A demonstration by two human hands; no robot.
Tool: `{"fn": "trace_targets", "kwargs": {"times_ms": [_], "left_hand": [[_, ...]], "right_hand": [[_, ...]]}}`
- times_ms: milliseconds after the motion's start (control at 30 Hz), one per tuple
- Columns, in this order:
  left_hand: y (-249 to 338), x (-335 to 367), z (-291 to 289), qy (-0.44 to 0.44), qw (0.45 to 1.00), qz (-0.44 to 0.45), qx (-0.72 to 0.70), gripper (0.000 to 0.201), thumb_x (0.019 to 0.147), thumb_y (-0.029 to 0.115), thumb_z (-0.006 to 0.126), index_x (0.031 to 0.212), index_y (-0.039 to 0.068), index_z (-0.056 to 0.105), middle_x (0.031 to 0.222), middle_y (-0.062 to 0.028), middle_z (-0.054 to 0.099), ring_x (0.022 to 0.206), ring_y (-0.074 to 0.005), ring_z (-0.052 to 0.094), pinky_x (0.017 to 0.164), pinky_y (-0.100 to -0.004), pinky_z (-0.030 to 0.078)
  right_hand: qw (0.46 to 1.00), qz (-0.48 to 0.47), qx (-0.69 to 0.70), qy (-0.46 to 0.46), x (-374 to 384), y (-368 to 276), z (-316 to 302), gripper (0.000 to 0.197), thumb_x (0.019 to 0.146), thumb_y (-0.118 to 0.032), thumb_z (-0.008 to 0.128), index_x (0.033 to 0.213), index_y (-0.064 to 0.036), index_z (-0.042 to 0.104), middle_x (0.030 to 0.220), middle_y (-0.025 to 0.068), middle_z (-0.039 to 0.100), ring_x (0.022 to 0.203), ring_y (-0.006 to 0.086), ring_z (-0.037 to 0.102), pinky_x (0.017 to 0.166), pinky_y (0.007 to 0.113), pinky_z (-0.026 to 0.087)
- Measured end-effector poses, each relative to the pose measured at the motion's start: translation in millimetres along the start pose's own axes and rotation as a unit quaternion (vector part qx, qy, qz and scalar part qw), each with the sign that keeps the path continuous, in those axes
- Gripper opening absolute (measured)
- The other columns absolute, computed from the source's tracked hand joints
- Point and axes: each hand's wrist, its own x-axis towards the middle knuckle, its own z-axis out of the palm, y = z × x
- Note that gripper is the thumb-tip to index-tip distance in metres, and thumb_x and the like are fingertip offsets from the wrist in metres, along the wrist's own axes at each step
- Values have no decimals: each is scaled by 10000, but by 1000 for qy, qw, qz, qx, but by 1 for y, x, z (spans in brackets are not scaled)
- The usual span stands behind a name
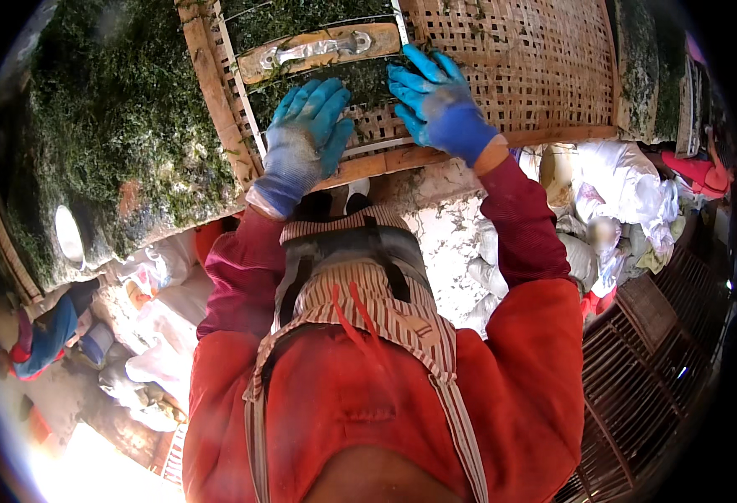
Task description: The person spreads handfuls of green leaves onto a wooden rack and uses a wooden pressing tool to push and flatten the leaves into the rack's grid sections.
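Note:
My left hand (305,138), in a blue and grey glove, lies with fingers stretched out over dark green, moss-like shreds (368,126) inside a thin pale rectangular frame (244,94). Its wrist is at the wooden front rim of a woven bamboo tray (519,71). My right hand (445,105), gloved in the same blue, has its fingers spread at the frame's right side. Its fingertips reach over the shreds and the frame's edge. Just beyond both hands rests a wooden board (322,54) with a metal handle on top. Neither hand grips it.
A broad heap of green shreds (125,126) covers the surface on the left, with a white oval object (69,233) on it. White sacks (624,184) lie below on the right. A slatted rack (645,360) stands lower right. Other people (37,339) are at the edges.

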Motion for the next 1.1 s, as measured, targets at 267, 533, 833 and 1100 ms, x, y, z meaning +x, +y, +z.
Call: {"fn": "trace_targets", "kwargs": {"times_ms": [267, 533, 833, 1100], "left_hand": [[22, 33, 21, -92, 994, 55, 34, 428, 1027, 318, 586, 1384, 86, 634, 1494, -140, 569, 1384, -359, 530, 1182, -479, 396], [23, 40, 66, -175, 979, -4, 101, 637, 1031, 516, 496, 1556, 156, 463, 1644, -98, 395, 1534, -311, 326, 1285, -477, 191], [9, 26, 3, -88, 931, -93, -341, 311, 969, 199, 717, 1253, 73, 727, 1364, -118, 677, 1254, -258, 645, 1041, -468, 539], [17, 3, 1, 66, 997, -24, -23, 428, 936, 150, 719, 1348, 62, 645, 1412, -142, 640, 1315, -319, 600, 1154, -443, 438]], "right_hand": [[949, 53, 194, 245, 1, 49, 33, 871, 819, -203, 837, 1580, -146, 415, 1636, 189, 357, 1468, 413, 415, 1182, 497, 426], [978, 83, 163, 96, 32, 30, -15, 250, 851, -179, 704, 1067, -54, 718, 1087, 179, 743, 894, 330, 728, 817, 459, 597], [939, 1, 235, 251, 26, 49, -54, 436, 880, -97, 633, 1307, -146, 706, 1237, 101, 743, 1098, 262, 713, 933, 389, 577], [978, -19, -125, 167, -1, 2, 34, 342, 1012, -267, 558, 1299, -161, 711, 1570, 36, 528, 1518, 243, 374, 1273, 492, 223]]}}
